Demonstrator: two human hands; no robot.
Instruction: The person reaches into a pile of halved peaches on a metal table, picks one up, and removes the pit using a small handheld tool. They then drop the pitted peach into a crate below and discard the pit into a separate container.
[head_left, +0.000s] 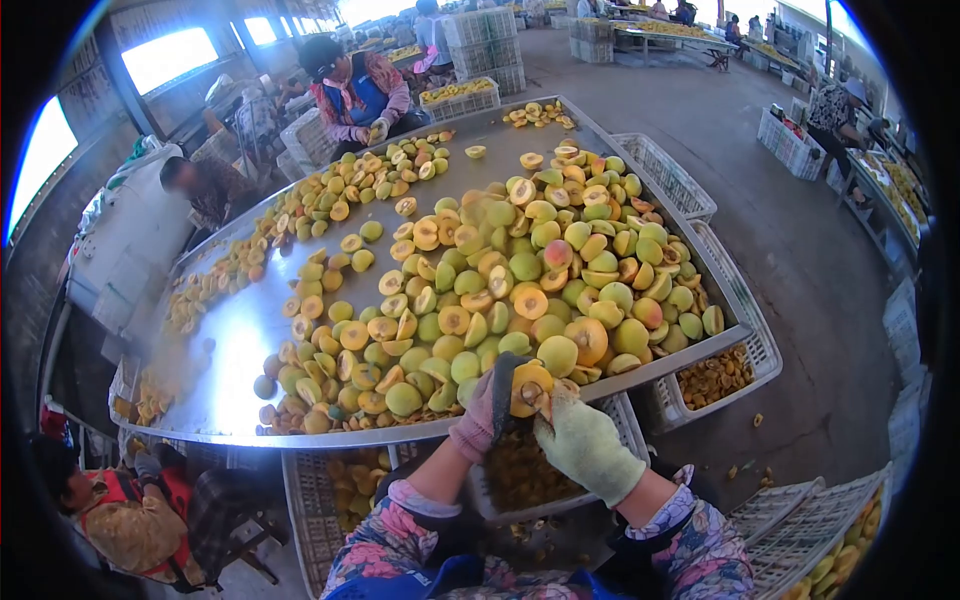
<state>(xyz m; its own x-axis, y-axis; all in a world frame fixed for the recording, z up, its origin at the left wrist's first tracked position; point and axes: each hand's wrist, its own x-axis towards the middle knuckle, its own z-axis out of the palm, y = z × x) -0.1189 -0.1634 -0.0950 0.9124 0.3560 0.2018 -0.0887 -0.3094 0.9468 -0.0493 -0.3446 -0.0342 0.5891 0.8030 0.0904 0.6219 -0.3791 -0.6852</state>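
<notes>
My left hand (486, 405), in a pink and dark grey glove, holds a cut yellow peach (529, 385) just over the table's near edge. Its cut face and brown centre point up toward me. Close against the fruit, my right hand (590, 447) in a pale green-white glove is closed, fingertips at the peach's right side. Whether a small tool sits in those fingers is hidden. In front of both hands lies a big heap of peaches (453, 320), some whole, many halved, green to yellow with orange flesh.
A metal table (400, 232) with a raised rim carries the heap. Below my hands is a crate (632, 432) of dark pieces; another crate (768, 352) stands right. Crates of fruit (845, 560) stand lower right. Co-workers sit at the far side (365, 95), left and lower left.
</notes>
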